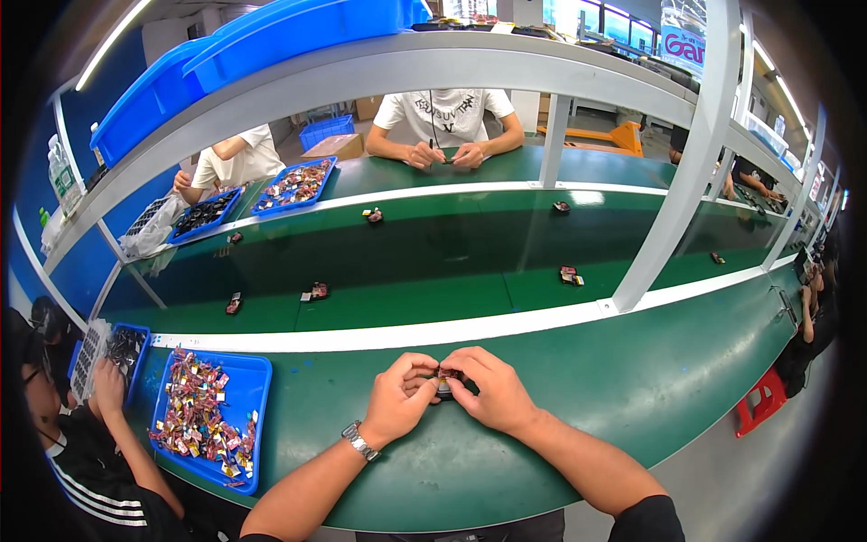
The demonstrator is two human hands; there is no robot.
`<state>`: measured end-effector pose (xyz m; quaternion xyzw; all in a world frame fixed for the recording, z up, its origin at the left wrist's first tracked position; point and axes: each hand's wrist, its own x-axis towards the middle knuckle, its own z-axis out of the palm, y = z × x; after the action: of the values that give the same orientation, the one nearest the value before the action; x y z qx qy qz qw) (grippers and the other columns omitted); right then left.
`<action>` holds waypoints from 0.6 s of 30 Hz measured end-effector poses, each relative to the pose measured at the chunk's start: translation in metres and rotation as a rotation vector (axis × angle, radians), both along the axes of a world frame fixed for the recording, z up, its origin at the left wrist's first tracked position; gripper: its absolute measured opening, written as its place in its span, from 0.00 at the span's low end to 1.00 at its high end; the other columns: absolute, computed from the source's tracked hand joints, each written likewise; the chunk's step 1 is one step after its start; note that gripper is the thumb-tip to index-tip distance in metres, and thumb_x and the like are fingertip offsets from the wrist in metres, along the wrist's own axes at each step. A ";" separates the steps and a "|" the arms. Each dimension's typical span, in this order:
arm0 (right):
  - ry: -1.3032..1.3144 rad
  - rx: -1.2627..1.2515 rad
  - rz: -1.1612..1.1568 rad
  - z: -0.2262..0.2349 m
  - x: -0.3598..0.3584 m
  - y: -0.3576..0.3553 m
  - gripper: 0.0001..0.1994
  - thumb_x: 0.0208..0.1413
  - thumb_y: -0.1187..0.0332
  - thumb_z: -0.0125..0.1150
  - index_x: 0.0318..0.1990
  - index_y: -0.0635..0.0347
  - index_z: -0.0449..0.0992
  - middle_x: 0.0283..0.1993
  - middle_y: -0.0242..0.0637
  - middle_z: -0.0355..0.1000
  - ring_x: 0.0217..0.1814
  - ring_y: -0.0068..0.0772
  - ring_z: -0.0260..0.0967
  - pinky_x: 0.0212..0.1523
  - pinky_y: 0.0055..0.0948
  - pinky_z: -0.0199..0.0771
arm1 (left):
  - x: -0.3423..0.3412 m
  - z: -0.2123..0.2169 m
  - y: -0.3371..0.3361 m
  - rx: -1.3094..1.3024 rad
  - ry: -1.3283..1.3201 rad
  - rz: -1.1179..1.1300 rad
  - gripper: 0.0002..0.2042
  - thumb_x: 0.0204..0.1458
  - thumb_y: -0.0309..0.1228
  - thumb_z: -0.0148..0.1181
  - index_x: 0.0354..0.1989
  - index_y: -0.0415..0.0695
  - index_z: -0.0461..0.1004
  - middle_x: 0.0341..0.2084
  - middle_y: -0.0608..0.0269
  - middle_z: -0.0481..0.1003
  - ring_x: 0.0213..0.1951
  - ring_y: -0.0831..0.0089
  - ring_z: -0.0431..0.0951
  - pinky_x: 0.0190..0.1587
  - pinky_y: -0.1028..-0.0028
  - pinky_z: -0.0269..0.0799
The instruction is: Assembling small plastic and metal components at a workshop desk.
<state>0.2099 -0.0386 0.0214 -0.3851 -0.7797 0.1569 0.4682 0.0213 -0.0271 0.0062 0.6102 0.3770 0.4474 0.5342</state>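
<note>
Together, left fingers (414,362) and right fingers (476,359) grasp a small dark device (443,389), its direction and long axis hidden.

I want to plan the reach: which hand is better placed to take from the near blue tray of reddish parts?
Left, probably. The left hand is nearer the blue rectangular tray; the right hand is farther. Both hold the small black part, so the left grip may need freeing first.

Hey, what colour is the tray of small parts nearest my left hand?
The tray is blue; it shows best in the head view.
</note>
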 end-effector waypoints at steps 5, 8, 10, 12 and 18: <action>-0.017 0.010 0.000 0.003 0.001 0.000 0.11 0.50 0.78 0.64 0.42 0.60 0.76 0.43 0.37 0.74 0.43 0.40 0.75 0.42 0.34 0.78 | -0.003 -0.005 0.003 -0.032 -0.053 -0.050 0.08 0.59 0.18 0.54 0.45 0.35 0.68 0.42 0.54 0.75 0.43 0.72 0.79 0.40 0.73 0.82; -0.015 0.007 0.005 0.004 0.001 0.000 0.11 0.50 0.78 0.64 0.42 0.60 0.76 0.44 0.37 0.74 0.44 0.40 0.74 0.42 0.34 0.78 | -0.003 -0.007 0.003 -0.008 -0.047 -0.041 0.07 0.59 0.18 0.54 0.44 0.36 0.68 0.41 0.55 0.75 0.42 0.73 0.79 0.39 0.73 0.82; -0.016 -0.003 0.029 0.005 0.001 -0.001 0.11 0.49 0.77 0.65 0.42 0.60 0.76 0.45 0.37 0.73 0.45 0.40 0.74 0.42 0.34 0.78 | -0.003 -0.010 0.003 -0.004 -0.071 -0.036 0.06 0.58 0.19 0.55 0.43 0.34 0.69 0.40 0.56 0.77 0.42 0.73 0.81 0.39 0.73 0.82; -0.025 0.008 0.026 0.001 0.002 0.000 0.11 0.49 0.77 0.65 0.41 0.60 0.76 0.45 0.37 0.73 0.45 0.40 0.74 0.42 0.34 0.78 | -0.003 -0.008 0.003 -0.006 -0.064 -0.043 0.06 0.59 0.19 0.55 0.43 0.35 0.68 0.40 0.55 0.77 0.41 0.72 0.80 0.39 0.73 0.82; -0.037 0.038 0.033 0.002 0.002 0.000 0.11 0.48 0.77 0.65 0.40 0.60 0.76 0.45 0.36 0.73 0.45 0.39 0.74 0.42 0.33 0.78 | -0.004 -0.003 0.005 -0.101 -0.133 -0.111 0.08 0.60 0.19 0.54 0.46 0.36 0.68 0.42 0.55 0.76 0.41 0.73 0.79 0.40 0.73 0.82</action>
<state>0.2124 -0.0382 0.0238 -0.3662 -0.7973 0.1427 0.4581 0.0176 -0.0221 0.0027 0.5712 0.3285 0.4372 0.6121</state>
